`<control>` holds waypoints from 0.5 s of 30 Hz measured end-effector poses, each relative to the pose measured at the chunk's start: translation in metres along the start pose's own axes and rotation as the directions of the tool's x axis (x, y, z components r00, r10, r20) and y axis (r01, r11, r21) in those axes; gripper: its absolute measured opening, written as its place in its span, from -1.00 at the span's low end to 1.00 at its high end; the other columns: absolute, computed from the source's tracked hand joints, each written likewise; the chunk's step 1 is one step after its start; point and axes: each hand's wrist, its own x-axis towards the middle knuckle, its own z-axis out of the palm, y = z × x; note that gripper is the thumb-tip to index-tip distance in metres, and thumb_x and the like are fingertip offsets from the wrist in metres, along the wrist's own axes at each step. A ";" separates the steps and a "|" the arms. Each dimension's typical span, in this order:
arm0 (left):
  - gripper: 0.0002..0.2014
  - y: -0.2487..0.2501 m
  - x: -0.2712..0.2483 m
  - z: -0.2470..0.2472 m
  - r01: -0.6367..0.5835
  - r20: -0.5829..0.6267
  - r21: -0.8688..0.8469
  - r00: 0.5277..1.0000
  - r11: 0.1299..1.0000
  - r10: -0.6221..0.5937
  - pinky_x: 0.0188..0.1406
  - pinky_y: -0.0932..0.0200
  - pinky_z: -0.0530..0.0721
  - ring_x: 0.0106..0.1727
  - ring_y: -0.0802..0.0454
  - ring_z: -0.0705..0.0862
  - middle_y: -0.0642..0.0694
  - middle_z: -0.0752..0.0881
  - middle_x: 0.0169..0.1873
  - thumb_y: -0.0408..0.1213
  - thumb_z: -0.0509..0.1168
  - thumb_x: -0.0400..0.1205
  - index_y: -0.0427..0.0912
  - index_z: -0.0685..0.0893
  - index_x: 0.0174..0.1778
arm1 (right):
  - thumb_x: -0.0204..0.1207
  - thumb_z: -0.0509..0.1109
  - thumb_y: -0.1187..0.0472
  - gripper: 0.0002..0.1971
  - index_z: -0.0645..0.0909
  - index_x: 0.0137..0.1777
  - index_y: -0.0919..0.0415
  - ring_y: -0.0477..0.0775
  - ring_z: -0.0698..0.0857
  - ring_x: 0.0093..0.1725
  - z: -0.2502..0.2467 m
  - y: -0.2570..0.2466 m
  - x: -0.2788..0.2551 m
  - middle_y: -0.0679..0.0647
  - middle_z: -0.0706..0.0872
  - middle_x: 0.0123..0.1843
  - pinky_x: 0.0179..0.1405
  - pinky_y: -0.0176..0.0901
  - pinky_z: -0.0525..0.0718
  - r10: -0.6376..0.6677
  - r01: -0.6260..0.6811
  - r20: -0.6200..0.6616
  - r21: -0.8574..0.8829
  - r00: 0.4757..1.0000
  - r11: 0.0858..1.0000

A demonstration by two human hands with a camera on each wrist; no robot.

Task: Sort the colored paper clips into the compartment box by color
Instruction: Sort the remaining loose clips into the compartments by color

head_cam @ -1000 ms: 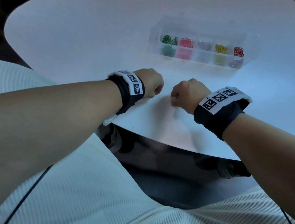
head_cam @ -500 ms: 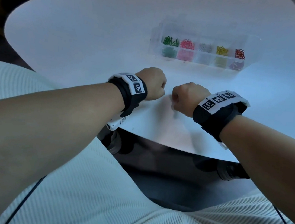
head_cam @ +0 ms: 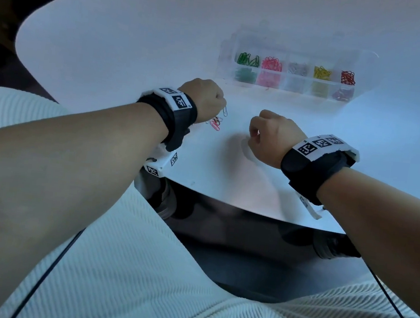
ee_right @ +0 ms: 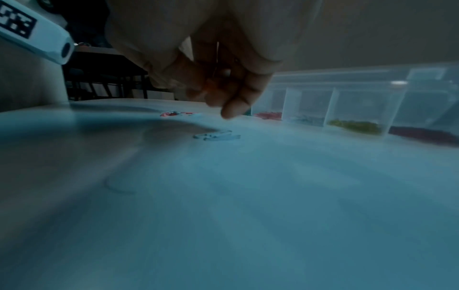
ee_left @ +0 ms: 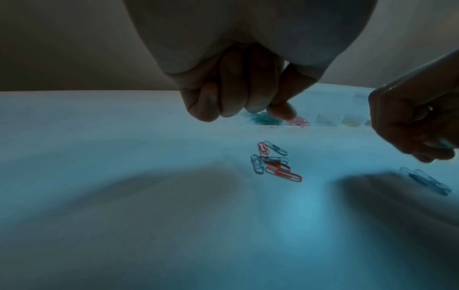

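A clear compartment box [head_cam: 362,71] stands at the back with green, pink, silver, yellow and red clips in separate compartments. A small pile of loose clips [head_cam: 215,125] [ee_left: 273,162], red, silver and dark, lies on the white table [head_cam: 139,33]. My left hand [head_cam: 205,98] hovers just behind the pile, fingers curled and thumb against forefinger. A silver clip [head_cam: 225,111] shows right at its fingertips; whether it is pinched I cannot tell. My right hand [head_cam: 266,136] is curled and pinches a red-orange clip [ee_right: 211,87]. Two silver clips [ee_right: 216,136] [ee_left: 427,181] lie under it.
The table's front edge [head_cam: 225,202] runs just under my wrists, with my lap in white ribbed cloth below it. Bare tabletop stretches left of the box and between the hands and the box. Dark furniture stands past the far edge.
The hands have drawn apart. The left hand has moved toward the box and uncovered the small pile of clips. The right hand has shifted right and stayed curled.
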 end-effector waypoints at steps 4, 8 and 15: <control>-0.91 -0.006 -0.003 0.003 -0.051 0.014 0.086 0.999 0.995 0.050 -0.22 0.20 0.42 -0.17 -0.03 0.55 0.16 0.57 -0.33 -0.18 0.29 0.54 -0.03 0.68 -0.11 | 0.48 0.26 0.31 -0.89 0.59 -0.15 0.32 0.31 0.57 -0.27 0.004 0.004 -0.001 0.17 0.58 -0.10 -0.30 -0.11 0.43 -0.057 0.060 -0.064 0.041 0.996 0.997; -0.87 -0.010 -0.007 0.010 -0.134 0.087 0.218 0.989 0.967 0.117 -0.21 0.24 0.40 -0.15 0.01 0.53 0.17 0.55 -0.25 -0.18 0.40 0.51 0.06 0.71 -0.05 | 0.45 0.27 0.36 -0.92 0.58 -0.21 0.32 0.31 0.56 -0.34 0.005 0.010 -0.001 0.18 0.57 -0.15 -0.34 -0.11 0.42 -0.108 0.113 -0.090 0.052 0.990 0.992; -0.88 -0.007 -0.008 0.014 -0.144 0.075 0.319 0.989 0.937 0.126 -0.18 0.17 0.48 -0.09 -0.07 0.59 -0.01 0.72 0.05 -0.10 0.36 0.57 0.07 0.75 -0.02 | 0.42 0.27 0.39 -0.93 0.58 -0.24 0.32 0.26 0.50 -0.38 -0.001 0.011 0.000 0.17 0.57 -0.18 -0.37 -0.12 0.41 -0.152 0.158 -0.121 0.034 0.981 0.987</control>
